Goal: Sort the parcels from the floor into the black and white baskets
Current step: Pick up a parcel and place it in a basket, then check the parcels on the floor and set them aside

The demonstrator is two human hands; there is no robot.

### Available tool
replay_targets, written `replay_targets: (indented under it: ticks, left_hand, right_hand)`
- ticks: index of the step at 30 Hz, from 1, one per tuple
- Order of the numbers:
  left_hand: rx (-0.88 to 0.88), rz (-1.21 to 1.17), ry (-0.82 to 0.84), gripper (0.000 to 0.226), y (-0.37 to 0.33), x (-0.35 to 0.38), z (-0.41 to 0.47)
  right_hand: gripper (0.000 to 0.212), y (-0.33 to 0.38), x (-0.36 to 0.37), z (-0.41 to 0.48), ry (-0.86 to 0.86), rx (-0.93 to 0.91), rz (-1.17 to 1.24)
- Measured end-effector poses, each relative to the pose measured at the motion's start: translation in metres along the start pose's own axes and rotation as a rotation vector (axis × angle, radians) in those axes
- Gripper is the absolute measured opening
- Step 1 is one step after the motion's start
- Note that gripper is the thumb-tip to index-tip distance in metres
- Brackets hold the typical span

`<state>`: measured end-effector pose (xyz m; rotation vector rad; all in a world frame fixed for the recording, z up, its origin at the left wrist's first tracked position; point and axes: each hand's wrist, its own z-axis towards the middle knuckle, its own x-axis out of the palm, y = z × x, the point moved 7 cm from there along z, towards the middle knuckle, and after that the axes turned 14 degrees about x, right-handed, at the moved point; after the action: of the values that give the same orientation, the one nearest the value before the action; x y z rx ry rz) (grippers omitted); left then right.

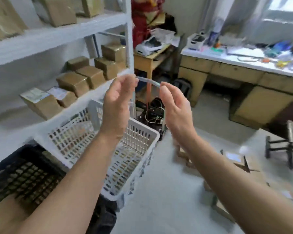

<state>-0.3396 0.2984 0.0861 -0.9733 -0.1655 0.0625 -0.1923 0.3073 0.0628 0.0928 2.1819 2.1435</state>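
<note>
Both my hands are raised in front of me above the baskets. My left hand [118,102] and my right hand [174,105] each pinch an end of a thin, clear, curved plastic strip [149,81] that arches between the fingertips. The white basket [143,130] stands on the floor under my left forearm, with nothing visible inside. The black basket [24,174] lies at the lower left beside it. Brown parcels [235,160] lie on the floor at the right, blurred, partly behind my right forearm.
A white shelf unit [57,36] with several brown parcels fills the left. A desk [243,68] with clutter runs along the right wall, a small wooden table [150,59] stands at the back, and a stool [287,146] is at the far right. Cables [154,114] lie behind the white basket.
</note>
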Motion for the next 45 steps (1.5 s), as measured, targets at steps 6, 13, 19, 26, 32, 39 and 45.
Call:
replay_targets:
  ticks: [6,13,19,26,32,39,45]
  left_hand:
    - [-0.105,-0.193,0.266,0.052,0.041,0.185,-0.025]
    - [-0.256,-0.22,0.416,0.041,0.087,0.361,-0.075]
    - [-0.315,-0.201,0.441,0.044,0.133,0.431,-0.088]
    - [-0.406,-0.186,0.434,0.033,0.208,0.466,-0.069]
    - [-0.455,-0.145,0.418,0.034,0.287,0.472,-0.032]
    - [-0.53,-0.068,0.388,0.032,0.395,0.468,-0.02]
    - [-0.595,0.022,0.336,0.031,0.522,0.455,-0.068]
  right_hand:
    - [0.036,-0.02,-0.21,-0.006,-0.368,0.045,0.003]
    - [0.035,-0.062,-0.398,-0.016,-0.577,0.137,-0.006]
    - [0.039,-0.1,-0.472,0.006,-0.596,0.195,-0.038]
    - [0.039,-0.143,-0.504,0.058,-0.612,0.286,-0.058]
    - [0.044,-0.188,-0.5,0.125,-0.63,0.362,-0.096]
    - [0.045,-0.284,-0.484,0.202,-0.573,0.502,-0.053]
    - [0.041,-0.401,-0.488,0.248,-0.508,0.579,-0.089]
